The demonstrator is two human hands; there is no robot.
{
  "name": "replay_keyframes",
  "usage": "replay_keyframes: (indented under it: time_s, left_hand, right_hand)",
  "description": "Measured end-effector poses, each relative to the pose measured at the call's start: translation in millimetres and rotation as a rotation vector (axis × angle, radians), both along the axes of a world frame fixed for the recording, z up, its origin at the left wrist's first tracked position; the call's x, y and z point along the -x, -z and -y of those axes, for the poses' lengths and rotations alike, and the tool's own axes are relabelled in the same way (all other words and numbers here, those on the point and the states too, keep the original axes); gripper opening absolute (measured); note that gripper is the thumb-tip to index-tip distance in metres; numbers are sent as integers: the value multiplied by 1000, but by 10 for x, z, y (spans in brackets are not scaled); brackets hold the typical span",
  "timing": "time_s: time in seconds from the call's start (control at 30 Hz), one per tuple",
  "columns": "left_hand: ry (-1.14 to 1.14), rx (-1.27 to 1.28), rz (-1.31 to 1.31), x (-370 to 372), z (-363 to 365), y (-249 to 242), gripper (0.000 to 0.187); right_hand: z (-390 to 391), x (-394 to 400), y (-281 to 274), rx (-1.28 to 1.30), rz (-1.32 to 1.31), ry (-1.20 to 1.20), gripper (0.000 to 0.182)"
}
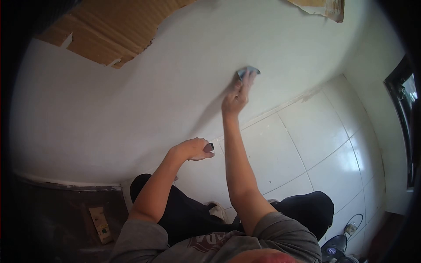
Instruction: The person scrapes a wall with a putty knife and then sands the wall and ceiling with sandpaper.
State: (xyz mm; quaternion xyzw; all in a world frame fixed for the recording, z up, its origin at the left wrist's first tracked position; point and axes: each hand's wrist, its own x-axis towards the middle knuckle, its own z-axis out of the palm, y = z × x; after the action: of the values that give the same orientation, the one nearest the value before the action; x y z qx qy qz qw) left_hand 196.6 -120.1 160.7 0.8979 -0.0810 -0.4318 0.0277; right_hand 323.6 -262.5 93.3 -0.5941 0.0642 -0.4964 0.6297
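Note:
My right hand (234, 104) reaches up to the white wall (175, 79). Its fingers press a small blue-grey piece (248, 70), which looks like folded sandpaper, flat on the surface. Lower and to the left, my left hand (193, 149) is closed around a tool with a dark-ended handle (209, 147). Only the end of that handle shows; the rest of the tool is hidden by the fingers. The left hand is near the foot of the wall, apart from the right.
Torn brown cardboard (109, 30) covers the wall at upper left, with another scrap (324, 8) at upper right. White tiles (315, 136) form the floor. A wooden block (101, 224) lies lower left. A dark-framed window (401, 122) and a black object with a cord (335, 247) are right.

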Motion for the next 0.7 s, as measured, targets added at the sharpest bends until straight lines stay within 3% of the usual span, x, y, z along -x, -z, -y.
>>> replay_keyframes:
  time_s: [0.1,0.2,0.27,0.33,0.43,0.7]
  left_hand:
    - [3,16,10,50,-73,60,50]
    - [38,9,40,20,-102,55,51]
    - [47,44,103,-18,-83,41,50]
    - [25,133,193,-7,11,-107,47]
    - [1,250,308,-47,95,-196,44]
    - [-26,340,532,-119,108,-258,30]
  right_hand:
    - [93,106,479,-284,-227,-15,45]
    - [182,187,637,-82,-324,25,45]
    - [184,136,540,70,-191,26,45]
    - [169,119,267,220,-85,1,47]
    - [139,33,-34,337,-133,77,50]
    - [285,-150,-88,403,-279,109,62]
